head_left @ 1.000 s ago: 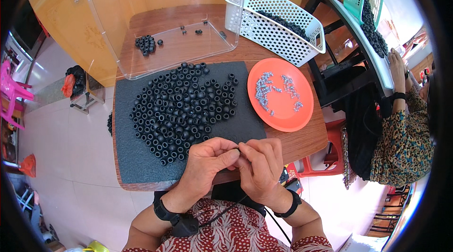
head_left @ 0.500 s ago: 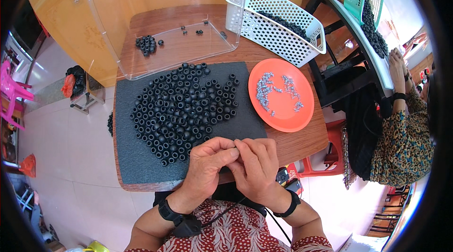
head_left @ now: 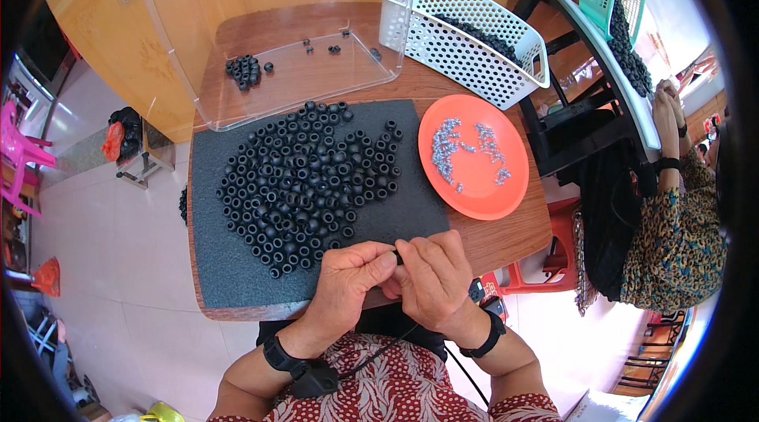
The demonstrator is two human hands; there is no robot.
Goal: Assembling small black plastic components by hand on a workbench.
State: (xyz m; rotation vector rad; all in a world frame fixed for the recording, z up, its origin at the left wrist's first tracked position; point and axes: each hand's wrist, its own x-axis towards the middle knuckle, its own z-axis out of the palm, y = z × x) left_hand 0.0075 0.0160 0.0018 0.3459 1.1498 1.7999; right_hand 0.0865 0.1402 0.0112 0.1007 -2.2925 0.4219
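We see both hands above the near edge of the brown table (head_left: 506,242), to the right of its middle. The left hand (head_left: 348,276) has its fingers bent, and thumb and index finger pinch a small black piece (head_left: 398,257). The right hand (head_left: 435,280) is also closed, and its fingertips meet the left ones at this same piece. Because the fingers cover most of it, we cannot tell its full shape.

Behind the hands, a dark mat (head_left: 217,268) covers the table until its left edge. On it we find many round black beads (head_left: 308,173), crowded together, and many show their holes upward. Toward the right edge of the table there is an orange plate (head_left: 474,194), which carries small silvery pieces (head_left: 445,149) in two loose groups. At the far right corner stands a white perforated basket (head_left: 466,62) with dark pieces (head_left: 486,41) inside.
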